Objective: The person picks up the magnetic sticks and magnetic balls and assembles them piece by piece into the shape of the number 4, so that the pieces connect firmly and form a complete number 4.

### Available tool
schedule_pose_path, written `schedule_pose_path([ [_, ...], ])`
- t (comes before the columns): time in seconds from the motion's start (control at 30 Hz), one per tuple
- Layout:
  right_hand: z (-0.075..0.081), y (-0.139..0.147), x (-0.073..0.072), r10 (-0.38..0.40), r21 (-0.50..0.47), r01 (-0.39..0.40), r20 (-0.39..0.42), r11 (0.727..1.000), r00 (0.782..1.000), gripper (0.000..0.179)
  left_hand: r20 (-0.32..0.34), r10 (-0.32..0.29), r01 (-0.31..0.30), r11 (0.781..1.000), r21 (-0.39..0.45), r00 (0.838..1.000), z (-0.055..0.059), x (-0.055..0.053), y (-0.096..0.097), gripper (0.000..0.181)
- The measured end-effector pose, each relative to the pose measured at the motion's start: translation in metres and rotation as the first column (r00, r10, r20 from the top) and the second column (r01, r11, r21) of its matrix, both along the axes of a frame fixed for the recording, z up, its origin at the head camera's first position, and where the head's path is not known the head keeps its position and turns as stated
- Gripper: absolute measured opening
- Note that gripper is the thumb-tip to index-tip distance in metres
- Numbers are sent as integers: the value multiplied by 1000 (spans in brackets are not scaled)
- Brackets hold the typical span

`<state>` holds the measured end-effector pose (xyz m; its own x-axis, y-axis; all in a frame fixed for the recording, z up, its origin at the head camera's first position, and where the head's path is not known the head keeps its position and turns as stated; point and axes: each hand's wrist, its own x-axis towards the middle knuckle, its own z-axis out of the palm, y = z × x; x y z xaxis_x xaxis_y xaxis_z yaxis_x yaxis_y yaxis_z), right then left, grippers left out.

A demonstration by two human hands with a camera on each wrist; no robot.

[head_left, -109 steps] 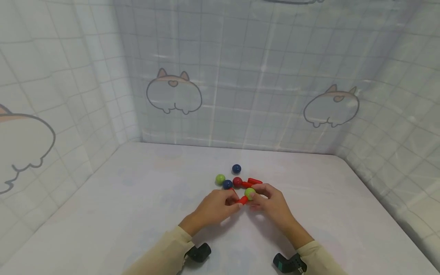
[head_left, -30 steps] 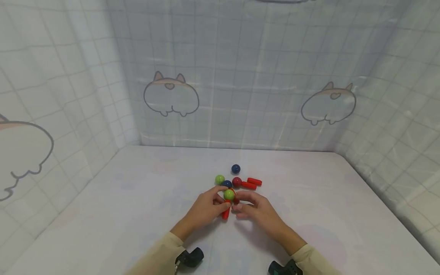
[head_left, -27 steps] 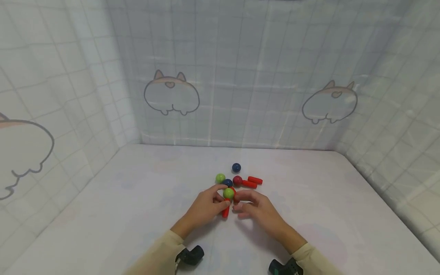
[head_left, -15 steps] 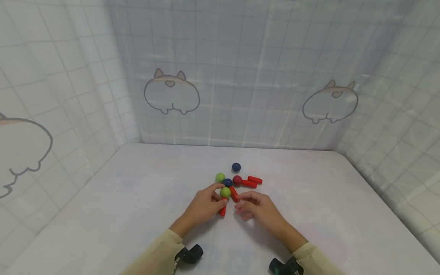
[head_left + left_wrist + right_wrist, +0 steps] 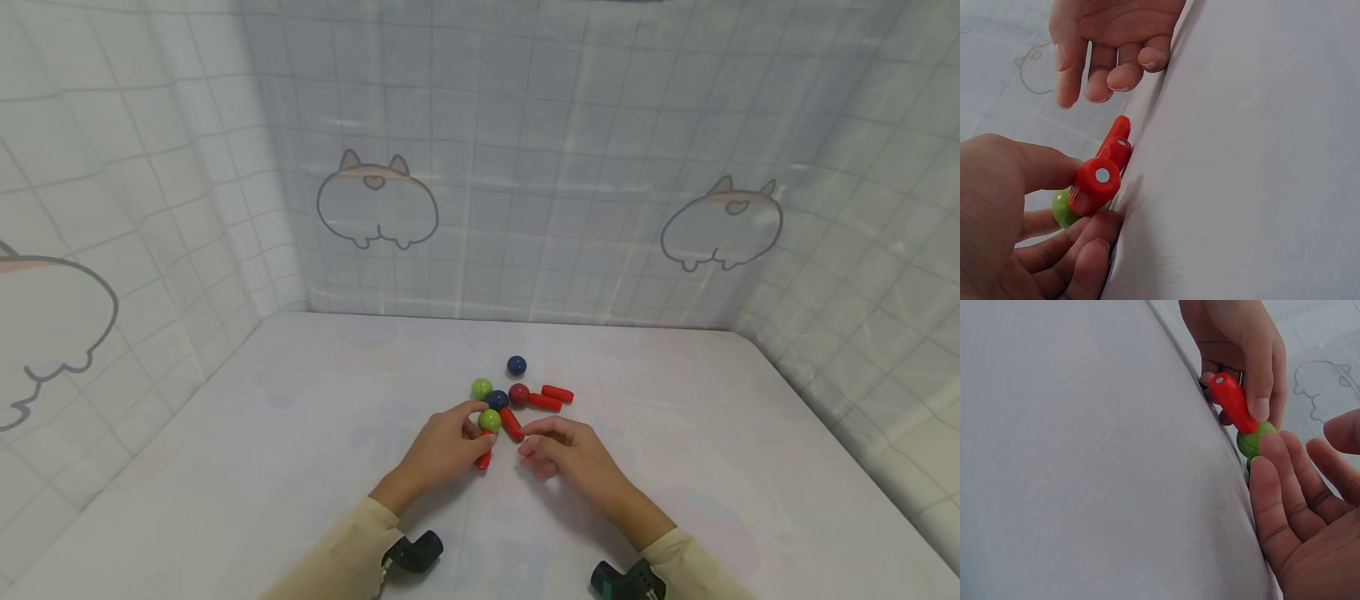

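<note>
My left hand (image 5: 442, 446) pinches a short red magnetic rod (image 5: 1094, 187) between thumb and fingers. The rod's near end shows a round silver tip. A green ball (image 5: 489, 421) sits at the rod's far end, beside the left fingertips. My right hand (image 5: 570, 458) holds nothing; its fingers are loosely bent, palm facing the left hand. Its fingertips are close to a second red rod (image 5: 512, 424), which lies slanted just right of the green ball. A blue ball (image 5: 497, 400) is at that rod's far end. In the right wrist view the held rod (image 5: 1233, 403) meets the green ball (image 5: 1254, 439).
Behind the hands on the white table (image 5: 300, 417) lie another green ball (image 5: 482, 388), a red ball (image 5: 519, 394) and a farther blue ball (image 5: 517, 365). Two more red rods (image 5: 557, 393) lie side by side to the right. A curtain with drawn animals (image 5: 525, 208) stands behind.
The right hand first gripped the green ball against the left hand's rod, then let go and drew right. The left hand shifted left with rod and ball, and the slanted rod shows more.
</note>
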<state>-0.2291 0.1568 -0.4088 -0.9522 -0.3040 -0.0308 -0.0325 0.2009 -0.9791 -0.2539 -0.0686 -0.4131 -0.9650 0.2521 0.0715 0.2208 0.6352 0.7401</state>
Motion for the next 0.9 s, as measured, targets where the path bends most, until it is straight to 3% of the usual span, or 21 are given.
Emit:
schedule_pose_path([
  [0.43, -1, -1, -3, -2, -8, 2, 22, 1000, 1000, 33, -78, -3, -3, 997, -81, 997, -4, -3, 1, 48],
  [0.9, 0, 1, -3, -5, -2, 5, 18, 1000, 1000, 32, -92, 33, -42, 995, -94, 995, -4, -3, -3, 39],
])
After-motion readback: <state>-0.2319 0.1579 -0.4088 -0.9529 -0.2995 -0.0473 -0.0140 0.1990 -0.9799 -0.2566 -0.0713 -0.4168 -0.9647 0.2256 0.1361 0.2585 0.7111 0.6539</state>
